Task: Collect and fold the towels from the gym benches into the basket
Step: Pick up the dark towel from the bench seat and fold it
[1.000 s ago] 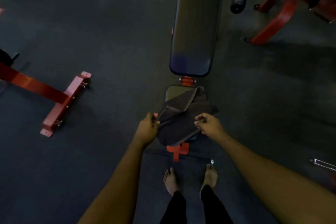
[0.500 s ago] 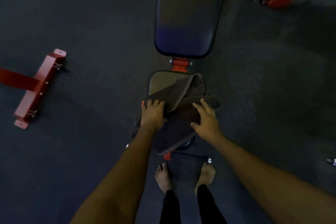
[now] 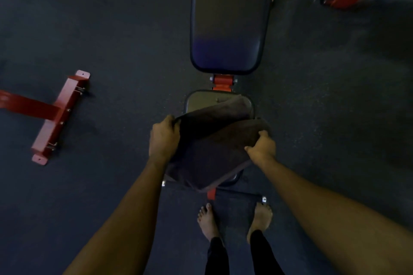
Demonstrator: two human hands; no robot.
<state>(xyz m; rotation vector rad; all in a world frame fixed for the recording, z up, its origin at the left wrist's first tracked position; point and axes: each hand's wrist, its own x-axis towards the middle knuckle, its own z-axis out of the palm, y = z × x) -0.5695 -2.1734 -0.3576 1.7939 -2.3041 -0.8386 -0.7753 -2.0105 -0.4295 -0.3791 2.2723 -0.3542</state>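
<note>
On near desk seat pad: dark towel, soft, limp, light; left hand and right hand gripping opposite edges.

A dark towel lies over the seat pad of a bench. The left hand grips its left edge, the right hand its right edge. Bare feet stand on the dark floor below. A red frame lies to the left.
</note>
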